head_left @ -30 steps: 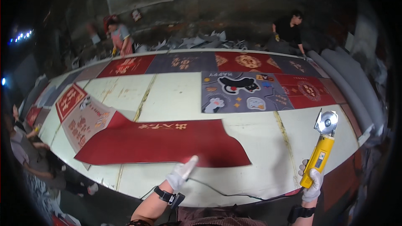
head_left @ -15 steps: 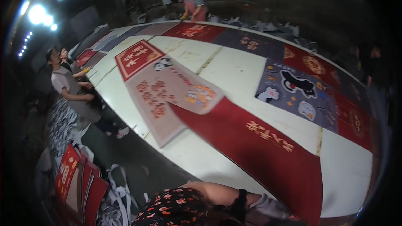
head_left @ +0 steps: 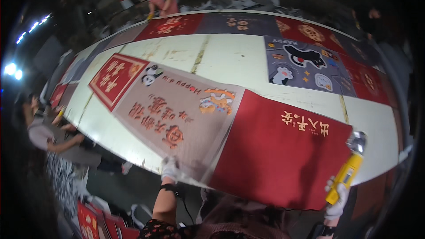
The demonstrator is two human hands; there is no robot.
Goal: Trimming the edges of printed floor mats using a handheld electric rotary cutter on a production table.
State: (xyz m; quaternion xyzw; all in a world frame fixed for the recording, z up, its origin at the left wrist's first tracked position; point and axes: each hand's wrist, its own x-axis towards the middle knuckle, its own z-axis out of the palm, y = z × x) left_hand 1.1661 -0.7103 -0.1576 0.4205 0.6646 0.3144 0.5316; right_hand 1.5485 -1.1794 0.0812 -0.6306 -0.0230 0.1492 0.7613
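My left hand (head_left: pixel 169 170), in a white glove, pinches the near edge of a beige mat (head_left: pixel 146 106) with a panda, cartoon animals and orange lettering. Beside it on the right lies a plain red mat (head_left: pixel 279 163) with gold lettering, its left edge meeting the beige one. My right hand (head_left: pixel 338 201), also gloved, is wrapped round the yellow body of a handheld power cutter (head_left: pixel 348 172). The cutter's metal head rests by the red mat's right edge. A smaller red mat with a patterned border (head_left: pixel 117 79) adjoins the beige mat's far left side.
A grey cat-patterned mat (head_left: pixel 305 66) lies across the long white table (head_left: pixel 239 57), before a row of red and grey mats along the far edge. People work at the left (head_left: pixel 57 137) and far side (head_left: pixel 160 0). Mats (head_left: pixel 90 221) and grey scraps (head_left: pixel 66 181) lie at lower left.
My left arm has swung from the lower right to the beige mat's near edge. The red mat lies broader and flatter. My right hand and the cutter have come into view; the view has turned.
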